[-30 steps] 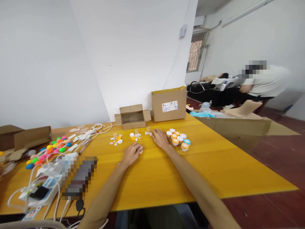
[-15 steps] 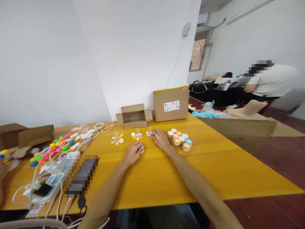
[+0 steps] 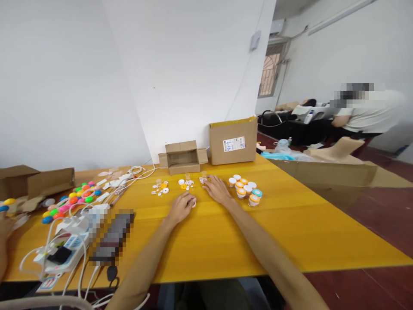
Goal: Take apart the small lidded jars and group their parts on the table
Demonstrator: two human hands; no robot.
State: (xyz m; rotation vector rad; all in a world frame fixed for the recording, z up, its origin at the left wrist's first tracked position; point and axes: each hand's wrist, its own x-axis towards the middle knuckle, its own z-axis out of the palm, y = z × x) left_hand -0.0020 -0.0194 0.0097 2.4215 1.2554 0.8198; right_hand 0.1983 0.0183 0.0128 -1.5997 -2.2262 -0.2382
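Observation:
My left hand is closed above the tabletop, its fingers around a small white round piece that shows only at its edge. Further right, my right hand reaches forward with fingers apart, the tips beside a small pile of white cut-out discs. A clear cup stands just behind that pile. Two more groups of parts lie to the left, with white rings, a yellow ring and clear cups. Several lidded jars with white, orange and teal tops cluster right of my right hand.
An open small carton and a taller closed box stand along the wall. On the left are colourful balls, cables, a power strip and a dark phone-like slab. Another person's hand shows at the left edge.
My right hand's fingers have spread slightly beside the white discs. My left hand stays closed in nearly the same place. The whole view has shifted a little.

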